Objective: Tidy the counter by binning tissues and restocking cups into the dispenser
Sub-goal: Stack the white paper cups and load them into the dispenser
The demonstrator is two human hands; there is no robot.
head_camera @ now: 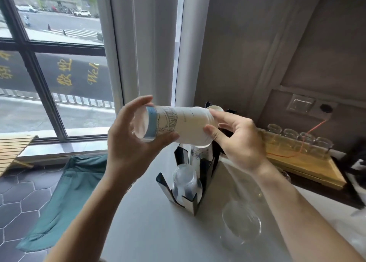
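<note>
— What are my hands doing?
— My left hand [130,141] and right hand [239,143] both grip a sideways stack of paper cups [174,125], above the desk [150,222].
— The dispenser?
— The black cup dispenser [190,182] stands below, at six o'clock from the stack, holding clear cups [185,180].

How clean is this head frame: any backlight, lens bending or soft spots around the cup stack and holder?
Head view: daylight from the window backlights the scene, though the paper cup stack between left hand and right hand reads clearly; wide-angle bending curves the window frame and wall; the clear cups on the counter are smeared and soft; the dispenser stays legible.
</note>
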